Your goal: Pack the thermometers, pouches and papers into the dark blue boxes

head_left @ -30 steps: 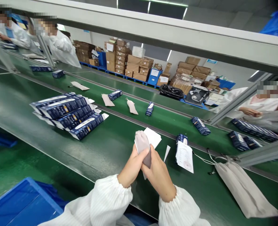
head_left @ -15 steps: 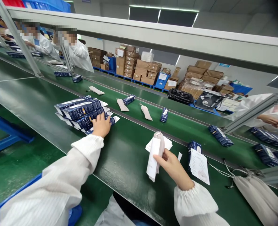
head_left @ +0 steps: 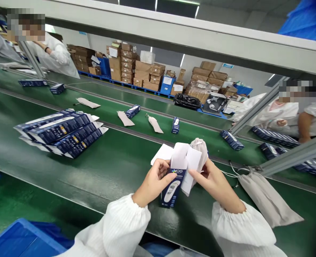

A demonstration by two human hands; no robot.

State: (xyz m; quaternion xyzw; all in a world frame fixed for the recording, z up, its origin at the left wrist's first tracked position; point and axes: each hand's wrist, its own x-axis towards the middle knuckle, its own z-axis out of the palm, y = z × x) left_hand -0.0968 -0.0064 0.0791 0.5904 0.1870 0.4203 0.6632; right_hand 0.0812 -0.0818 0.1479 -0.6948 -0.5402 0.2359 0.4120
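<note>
My left hand (head_left: 153, 181) is closed round a dark blue carton (head_left: 172, 187) with white open flaps, held upright over the green bench (head_left: 109, 167). My right hand (head_left: 214, 180) holds a grey cloth pouch (head_left: 200, 148) together with a folded white paper (head_left: 191, 167) right beside the carton's open top. A white sheet (head_left: 161, 153) lies on the bench just behind the carton. To the left sits a stack of flat blue cartons (head_left: 60, 132).
Another grey drawstring pouch (head_left: 267, 200) lies on the bench at the right. On the belt (head_left: 158, 107) behind are several pouches and small blue boxes. Co-workers in white coats stand at the far left and right. A blue bin (head_left: 21, 242) is at lower left.
My left hand left the stack of cartons and came back with one blue carton. The right hand has brought the pouch and paper against the carton's open top.
</note>
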